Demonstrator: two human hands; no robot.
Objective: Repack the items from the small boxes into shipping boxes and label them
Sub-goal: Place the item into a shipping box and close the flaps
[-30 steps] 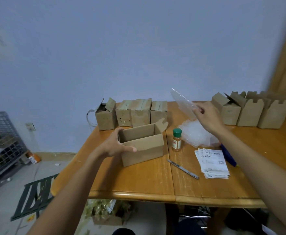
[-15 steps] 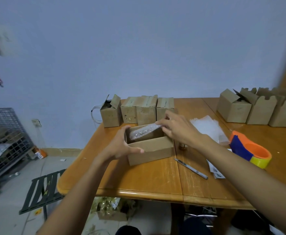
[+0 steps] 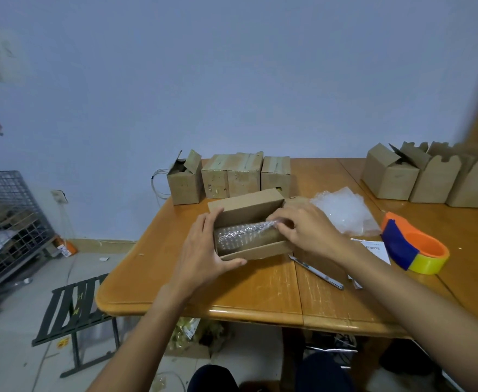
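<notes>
While your left hand [image 3: 203,257] grips the open brown cardboard box [image 3: 246,206], your right hand [image 3: 308,230] pinches clear bubble wrap [image 3: 240,233] inside, orange-blue tape dispenser [image 3: 401,247] nearby.

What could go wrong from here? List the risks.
1. The left hand grips only the left end of the open brown cardboard box; pushing down at the other end might tip or slide it.
2. The right hand pinches the clear bubble wrap sheet by one end, so it may bunch up unevenly.
3. The slim metal cutter lies just under the right forearm and could get knocked.
</notes>
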